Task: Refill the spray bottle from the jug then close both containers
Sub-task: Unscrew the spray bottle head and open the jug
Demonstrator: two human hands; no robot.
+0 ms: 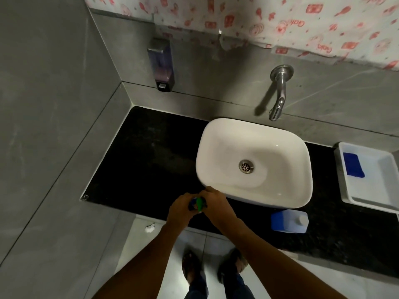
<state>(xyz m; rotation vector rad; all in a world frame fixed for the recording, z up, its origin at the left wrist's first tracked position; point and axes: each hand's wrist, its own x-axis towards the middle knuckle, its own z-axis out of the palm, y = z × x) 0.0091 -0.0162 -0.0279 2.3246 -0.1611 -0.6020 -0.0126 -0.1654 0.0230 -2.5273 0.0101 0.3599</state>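
Observation:
Both my hands meet over the front edge of the black counter, just left of the white basin. My left hand [182,209] wraps around the spray bottle, of which only the green and white spray head [199,203] shows between the fingers. My right hand [216,205] grips that head from the right. The bottle's body is hidden by my hands. The blue jug [288,221] with a white cap stands on the counter to the right, below the basin's front corner, apart from my hands.
The white basin [218,134] sits on the black counter [146,160] under a chrome wall tap [278,98]. A white tray [345,182] with a blue cloth [354,165] stands at the right edge. A soap dispenser [160,65] hangs on the back wall.

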